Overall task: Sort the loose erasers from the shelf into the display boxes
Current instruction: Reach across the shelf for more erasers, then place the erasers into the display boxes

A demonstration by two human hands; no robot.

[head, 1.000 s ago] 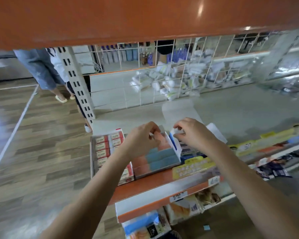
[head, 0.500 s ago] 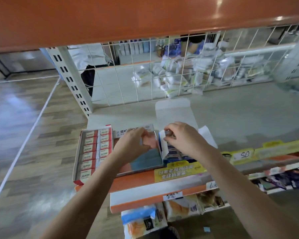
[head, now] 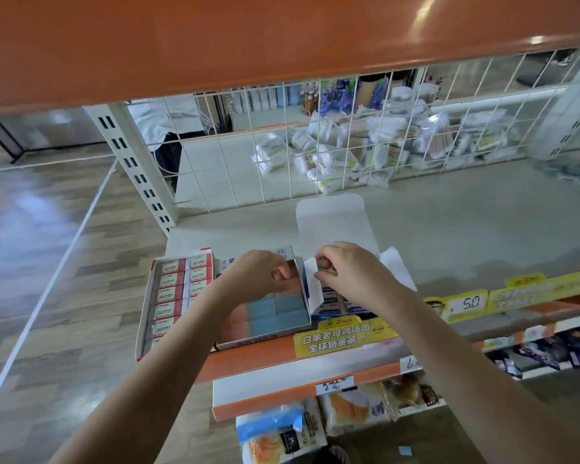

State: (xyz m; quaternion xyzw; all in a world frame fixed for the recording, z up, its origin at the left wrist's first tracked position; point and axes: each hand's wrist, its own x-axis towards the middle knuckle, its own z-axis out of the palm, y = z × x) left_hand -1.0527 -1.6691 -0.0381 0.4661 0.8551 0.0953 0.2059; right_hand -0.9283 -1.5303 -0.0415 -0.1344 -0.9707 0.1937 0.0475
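Observation:
Three display boxes sit side by side at the shelf's front left. The left box [head: 175, 296] holds red-and-white 2B erasers. The middle box [head: 275, 313] is packed with blue and orange erasers. My left hand [head: 258, 272] rests with curled fingers at that box's back inner edge; whether it holds an eraser is hidden. The right box [head: 335, 303] holds dark blue-and-white erasers and has a white lid flap [head: 332, 219] folded back. My right hand [head: 345, 269] pinches a small eraser at the top of the white side flap [head: 312, 283] between the two boxes.
The grey shelf [head: 466, 229] stretches right and back to a white wire grid [head: 315, 139], with bagged goods behind it. An orange shelf [head: 248, 35] hangs overhead. Yellow price tags [head: 466, 303] line the front edge; snack packs [head: 282, 433] sit below. A person [head: 168, 128] stands behind the rack.
The view has shifted and drawn closer to the boxes. Both hands have stayed at the gap between the middle and right boxes, with my left hand now lower in the middle box.

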